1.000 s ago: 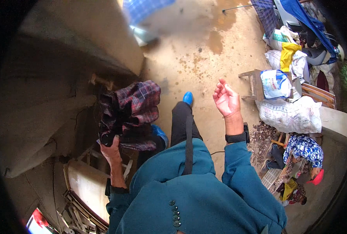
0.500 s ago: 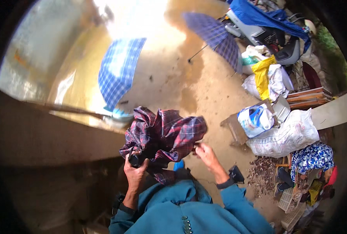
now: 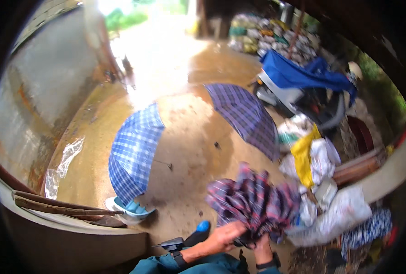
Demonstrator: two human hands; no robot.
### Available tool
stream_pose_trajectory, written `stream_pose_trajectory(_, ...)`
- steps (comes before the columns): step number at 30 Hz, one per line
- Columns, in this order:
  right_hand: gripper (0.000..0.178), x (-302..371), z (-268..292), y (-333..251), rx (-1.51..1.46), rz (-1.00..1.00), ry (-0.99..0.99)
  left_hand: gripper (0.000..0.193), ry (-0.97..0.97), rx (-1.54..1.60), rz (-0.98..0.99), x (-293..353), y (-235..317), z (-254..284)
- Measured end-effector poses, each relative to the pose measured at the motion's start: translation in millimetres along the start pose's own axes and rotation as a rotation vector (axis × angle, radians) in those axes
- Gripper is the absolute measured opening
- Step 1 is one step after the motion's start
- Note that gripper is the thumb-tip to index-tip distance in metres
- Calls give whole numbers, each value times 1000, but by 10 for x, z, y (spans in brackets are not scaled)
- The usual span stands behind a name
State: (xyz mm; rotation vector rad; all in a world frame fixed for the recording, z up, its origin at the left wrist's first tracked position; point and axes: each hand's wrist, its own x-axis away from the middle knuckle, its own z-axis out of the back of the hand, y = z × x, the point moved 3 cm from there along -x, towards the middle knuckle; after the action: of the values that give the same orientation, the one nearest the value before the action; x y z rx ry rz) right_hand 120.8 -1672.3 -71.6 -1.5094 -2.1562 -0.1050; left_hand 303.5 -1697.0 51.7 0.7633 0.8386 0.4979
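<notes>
A plaid umbrella (image 3: 253, 201) in dark red and navy, half folded with loose, bunched cloth, is in front of me, right of the middle. At its lower edge my left hand (image 3: 226, 236) presses closed fingers to the gathered cloth. Just to the right, my right hand (image 3: 261, 251) is closed around the umbrella's lower end, with its fingers partly hidden by the cloth. The umbrella's handle cannot be made out here.
An open blue checked umbrella (image 3: 137, 148) and an open purple plaid umbrella (image 3: 246, 114) stand on the wet floor. Sticks (image 3: 66, 208) lie on the low wall at left. A motorbike under a blue cover (image 3: 303, 75) and sacks (image 3: 335, 219) line the right side.
The plaid umbrella has moved from the left to the right, with both hands. My right hand, apart from the cloth before, has come to its lower end. The view has tilted up.
</notes>
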Motion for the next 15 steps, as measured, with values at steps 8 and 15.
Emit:
stream_pose_trajectory(8, 47, -441, 90, -473, -5, 208, 245, 37, -287, 83, -326, -1016, -472, 60)
stream_pose_trajectory(15, 46, -759, 216, -1040, 17, 397, 292, 43, -390, 95, -248, -1723, -989, -111)
